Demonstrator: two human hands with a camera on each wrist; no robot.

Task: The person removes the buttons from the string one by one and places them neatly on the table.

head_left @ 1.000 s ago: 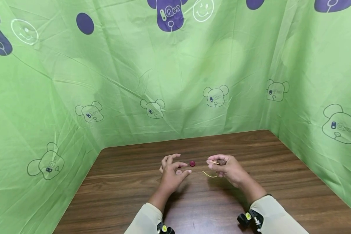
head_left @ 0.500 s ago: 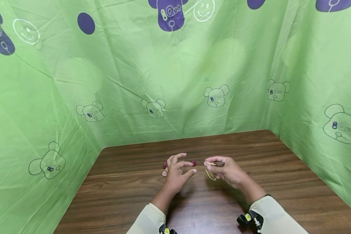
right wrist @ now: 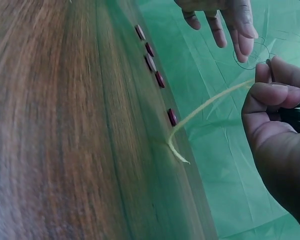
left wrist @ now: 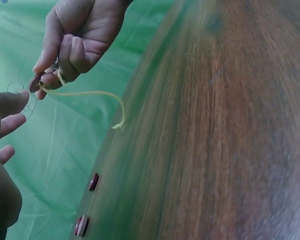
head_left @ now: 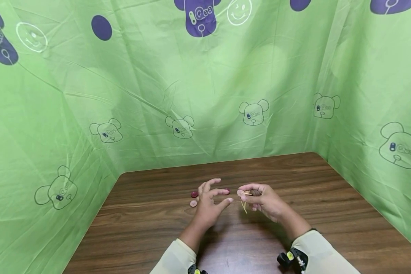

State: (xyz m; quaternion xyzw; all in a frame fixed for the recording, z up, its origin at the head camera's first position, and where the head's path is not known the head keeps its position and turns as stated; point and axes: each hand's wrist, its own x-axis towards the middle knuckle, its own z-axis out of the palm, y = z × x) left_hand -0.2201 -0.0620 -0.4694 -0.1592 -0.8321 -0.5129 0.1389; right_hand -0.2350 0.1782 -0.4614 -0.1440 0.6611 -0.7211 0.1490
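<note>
My right hand (head_left: 270, 202) pinches a pale pink button (head_left: 240, 193) between thumb and fingertips, above the table. A yellow string (head_left: 244, 206) passes at the button, and its loose end hangs below; the right wrist view shows that string (right wrist: 210, 102) trailing down. Dark brown round pieces, probably buttons (head_left: 255, 193), sit stacked within the right hand's grasp. To the left, my left hand (head_left: 207, 207) hovers with thumb and fingers spread, holding nothing, its fingertips just short of the pink button. How the string runs through the holes is too small to tell.
On the wooden table (head_left: 150, 228) lie a dark red button (head_left: 194, 194) and a pink button (head_left: 193, 203), left of the left hand. Another dark red button (head_left: 227, 191) shows behind its fingers. Several buttons form a row in the right wrist view. Green cloth (head_left: 212, 144) surrounds the table.
My left hand has shifted right, uncovering the buttons on its left. The right hand has edged slightly left with the pink button, and the string's loose end has swung to hang downward.
</note>
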